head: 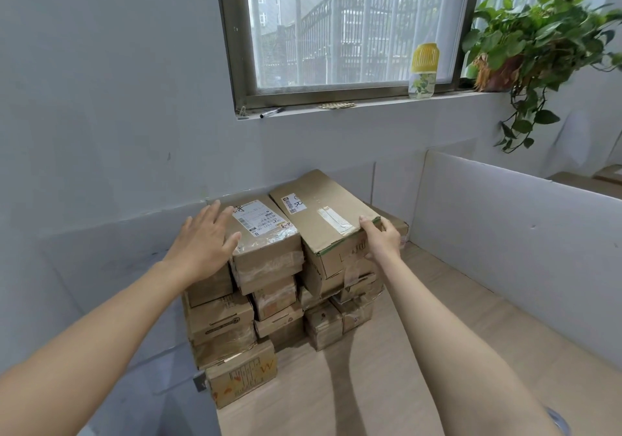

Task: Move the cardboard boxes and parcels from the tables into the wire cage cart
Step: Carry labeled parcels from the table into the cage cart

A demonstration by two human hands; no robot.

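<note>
A stack of several taped cardboard boxes (232, 321) stands on a wooden table (387, 385) against the wall. On top lie a long brown box (319, 210) at the right and a labelled box (266, 233) at the left. My right hand (382, 238) grips the near right corner of the long box, thumb on top. My left hand (203, 242) has straight, spread fingers at the left edge of the labelled box; whether it touches is unclear. No wire cage cart is in view.
White divider panels (505, 250) wall in the table on the right and left. A window sill above holds a yellow-capped bottle (423, 72), a pen (272, 112) and a trailing potted plant (531, 52). More boxes (602, 179) show beyond the right divider.
</note>
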